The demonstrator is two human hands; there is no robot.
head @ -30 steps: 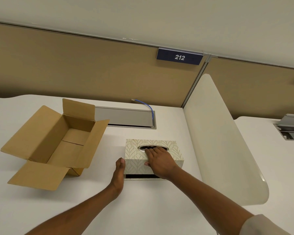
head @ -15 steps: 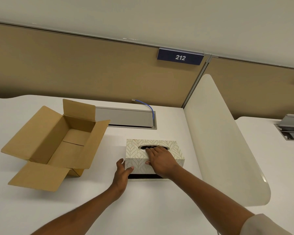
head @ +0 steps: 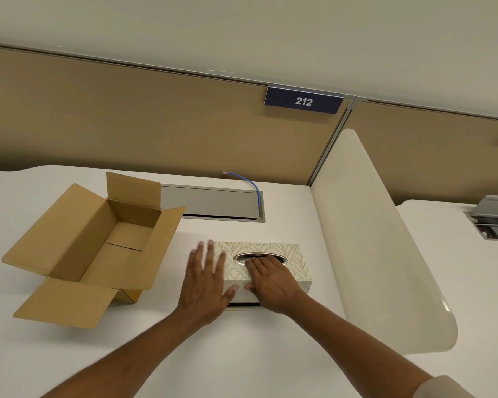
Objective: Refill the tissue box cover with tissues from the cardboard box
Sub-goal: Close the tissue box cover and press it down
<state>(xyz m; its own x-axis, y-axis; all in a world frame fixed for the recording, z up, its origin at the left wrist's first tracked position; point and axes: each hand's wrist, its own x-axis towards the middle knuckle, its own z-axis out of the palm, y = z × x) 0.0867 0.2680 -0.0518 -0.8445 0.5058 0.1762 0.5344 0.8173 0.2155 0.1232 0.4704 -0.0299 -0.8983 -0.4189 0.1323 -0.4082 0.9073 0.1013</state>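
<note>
Hands meet at the cover (head: 266,264) in the lower middle of the frame. The left hand (head: 204,285), fingers spread and flat, now lies over the cover's left end, thumb touching the near front face; it grips nothing. Half a second ago it sat lower, cupped against the near left corner, and a second ago it stood beside the left wall with the fingers upright. It is blurred, so it was likely caught moving. The right hand (head: 272,281) has kept its place throughout: palm down on the lid, fingertips at the edge of the oval slot (head: 260,258), thumb on the front face, pressing rather than clasping.

A dark gap shows under the cover's near edge, above what looks like a base plate. That gap was there in both earlier frames too and looks much the same, though the left hand now hides part of it.

The box (head: 98,248) stays open at the left of the frame, well apart from the cover, and no tissues can be seen inside it. My reading is that the tissues already sit inside the cover and the hands are seating it down, so the task looks near its end. Whether tissues show through the slot cannot be told.
</note>
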